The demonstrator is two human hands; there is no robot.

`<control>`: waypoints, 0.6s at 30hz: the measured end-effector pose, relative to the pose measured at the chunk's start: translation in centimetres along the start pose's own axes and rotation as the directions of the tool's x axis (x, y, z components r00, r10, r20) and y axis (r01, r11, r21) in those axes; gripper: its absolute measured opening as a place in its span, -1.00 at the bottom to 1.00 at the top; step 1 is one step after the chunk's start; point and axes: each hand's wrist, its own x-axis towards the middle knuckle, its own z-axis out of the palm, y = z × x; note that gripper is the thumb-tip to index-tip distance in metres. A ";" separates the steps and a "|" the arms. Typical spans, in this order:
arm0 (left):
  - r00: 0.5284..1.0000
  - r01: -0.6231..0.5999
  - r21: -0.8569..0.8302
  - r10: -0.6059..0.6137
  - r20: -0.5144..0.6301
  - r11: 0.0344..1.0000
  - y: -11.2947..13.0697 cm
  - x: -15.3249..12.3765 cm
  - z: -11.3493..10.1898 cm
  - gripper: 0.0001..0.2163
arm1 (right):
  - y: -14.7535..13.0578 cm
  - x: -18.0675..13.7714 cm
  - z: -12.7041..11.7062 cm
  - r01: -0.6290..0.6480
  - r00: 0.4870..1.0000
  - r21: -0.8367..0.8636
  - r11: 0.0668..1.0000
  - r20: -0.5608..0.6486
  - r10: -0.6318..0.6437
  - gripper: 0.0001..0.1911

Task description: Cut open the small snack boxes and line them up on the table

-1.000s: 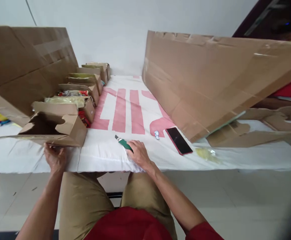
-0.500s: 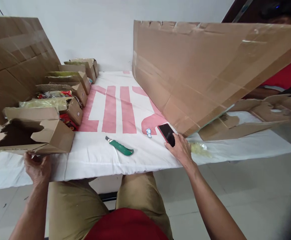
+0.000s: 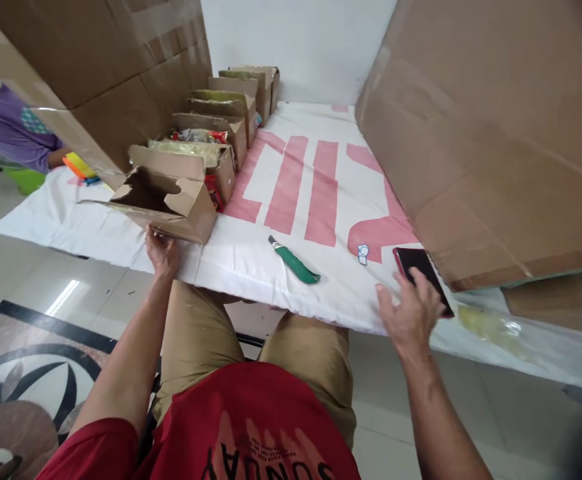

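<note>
My left hand (image 3: 162, 255) is at the lower front edge of the nearest open cardboard box (image 3: 198, 212), with its fingers closed on that edge and partly hidden beneath it. The inside of the box looks dark. My right hand (image 3: 411, 310), a little blurred, has its fingers spread and hovers by the phone (image 3: 421, 267), a dark-screened one with a red edge that lies on the cloth. Between my hands rests a green utility knife (image 3: 295, 263), its tip pointing away to the left. Small white-and-blue stickers (image 3: 363, 255) lie left of the phone.
More cardboard boxes (image 3: 241, 143) holding packets run back in a row. Tall cardboard panels stand left (image 3: 171, 87) and right (image 3: 511, 147) on the white cloth (image 3: 341, 303). Clear yellowish plastic (image 3: 495, 330) lies near the right front edge. Another person's purple sleeve (image 3: 31, 143) shows behind the left panel.
My view has swung left, shifting everything rightward in it. My right hand has come off the phone and its fingers have spread. My left hand stays at the box's front edge.
</note>
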 end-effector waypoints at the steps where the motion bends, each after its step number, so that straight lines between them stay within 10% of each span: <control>1: 1.000 0.025 0.000 -0.025 0.000 1.000 0.1 0.1 0.1 -0.31 | -2.0 -0.5 0.3 0.063 0.998 0.062 0.996 -0.013 -0.062 -0.54; 7: 0.994 0.106 -0.006 -0.106 -0.020 0.994 0.5 0.1 0.5 -0.27 | -10.2 -3.6 3.6 0.180 0.981 0.187 0.966 0.031 -0.189 -0.55; 18: 0.984 0.154 -0.041 -0.157 -0.087 0.987 1.0 -0.4 1.3 -0.28 | -10.1 -4.1 5.1 0.229 0.973 0.058 0.972 -0.031 -0.228 -0.50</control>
